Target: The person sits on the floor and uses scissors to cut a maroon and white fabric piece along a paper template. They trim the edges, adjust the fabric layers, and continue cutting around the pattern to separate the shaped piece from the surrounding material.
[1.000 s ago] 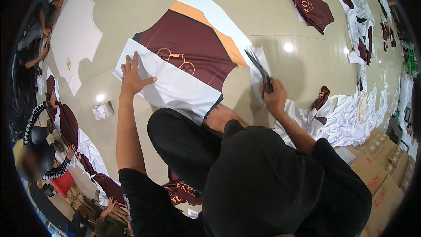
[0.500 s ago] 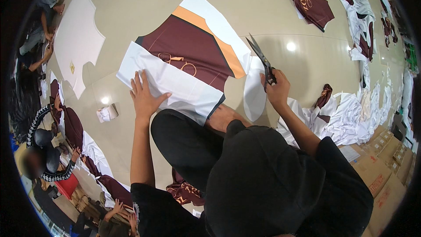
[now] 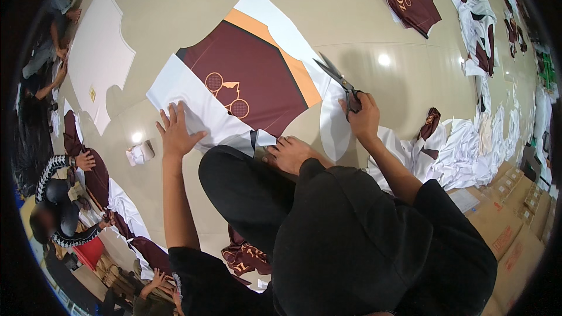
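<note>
Fingers spread, my left hand (image 3: 177, 133) presses on the white flap (image 3: 196, 102) of a printed cloth panel on the floor. The panel (image 3: 246, 52) is maroon with an orange stripe, a white border and an orange racket motif. In my right hand (image 3: 365, 118) is a pair of scissors (image 3: 339, 76) with dark handles, its blades parted slightly. The blades point up and left, close to the panel's right corner. A curved white cloth piece (image 3: 335, 123) lies under and beside the scissors. My bare foot (image 3: 293, 153) is by the panel's lower edge.
A large white cut panel (image 3: 102, 52) lies at the far left, with a small white bundle (image 3: 140, 153) nearer. Folded maroon cloth (image 3: 411, 9) is at upper right. A white cloth heap (image 3: 462, 155) and cardboard boxes (image 3: 494, 222) stand right. Other people (image 3: 55, 199) work at left.
My left hand has drawn the white flap left and down, uncovering more maroon and both rackets. The flap's lower right corner has folded over. My right hand and scissors have shifted slightly left.
</note>
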The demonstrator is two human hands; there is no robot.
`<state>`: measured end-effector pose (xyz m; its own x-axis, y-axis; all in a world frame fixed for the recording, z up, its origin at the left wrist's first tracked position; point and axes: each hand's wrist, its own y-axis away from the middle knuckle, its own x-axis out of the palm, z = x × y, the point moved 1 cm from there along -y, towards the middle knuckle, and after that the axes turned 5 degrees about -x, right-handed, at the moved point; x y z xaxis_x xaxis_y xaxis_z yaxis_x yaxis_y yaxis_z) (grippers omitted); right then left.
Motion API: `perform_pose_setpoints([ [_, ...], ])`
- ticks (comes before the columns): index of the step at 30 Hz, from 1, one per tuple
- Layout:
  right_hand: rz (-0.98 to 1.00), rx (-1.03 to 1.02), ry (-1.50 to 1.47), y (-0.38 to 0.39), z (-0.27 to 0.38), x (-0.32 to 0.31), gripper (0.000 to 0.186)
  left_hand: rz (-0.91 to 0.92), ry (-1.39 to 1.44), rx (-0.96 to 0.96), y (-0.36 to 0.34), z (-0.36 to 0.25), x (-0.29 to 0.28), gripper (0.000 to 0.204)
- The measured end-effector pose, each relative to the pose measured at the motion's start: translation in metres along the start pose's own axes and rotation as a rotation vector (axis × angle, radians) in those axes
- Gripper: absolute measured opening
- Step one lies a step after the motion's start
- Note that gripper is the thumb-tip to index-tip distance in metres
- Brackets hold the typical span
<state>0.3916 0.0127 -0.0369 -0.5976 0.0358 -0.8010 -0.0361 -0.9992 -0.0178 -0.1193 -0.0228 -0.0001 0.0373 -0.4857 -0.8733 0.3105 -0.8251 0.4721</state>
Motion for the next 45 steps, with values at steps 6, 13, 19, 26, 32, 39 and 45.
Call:
perform_pose_setpoints([
  [6,0.391,0.329,-0.459,0.037,-0.002,-0.037,0.037,-0.2,0.49,0.427,0.024,-0.137,-0.043,0.044],
  [13,0.826,0.525,-0.602,0.083,-0.003,-0.063,0.043,0.443,1.201,0.172,0.078,-0.276,0.007,0.023],
  [19,0.815,0.579,-0.664,0.08,-0.006,-0.054,0.049,0.845,1.838,-0.382,0.095,-0.309,0.047,0.034],
  [26,0.771,0.636,-0.776,0.072,-0.01,-0.033,0.047,0.798,2.136,-0.611,0.095,-0.326,0.066,0.03],
  [32,0.754,0.647,-0.759,0.068,-0.007,-0.029,0.045,0.714,2.168,-0.646,0.093,-0.336,0.066,0.025],
  [39,0.76,0.599,-0.726,0.072,-0.01,-0.035,0.04,0.626,2.119,-0.735,0.092,-0.347,0.056,0.028],
  [45,0.761,0.555,-0.764,0.072,-0.01,-0.038,0.038,0.557,2.17,-0.755,0.087,-0.353,0.048,0.024],
])
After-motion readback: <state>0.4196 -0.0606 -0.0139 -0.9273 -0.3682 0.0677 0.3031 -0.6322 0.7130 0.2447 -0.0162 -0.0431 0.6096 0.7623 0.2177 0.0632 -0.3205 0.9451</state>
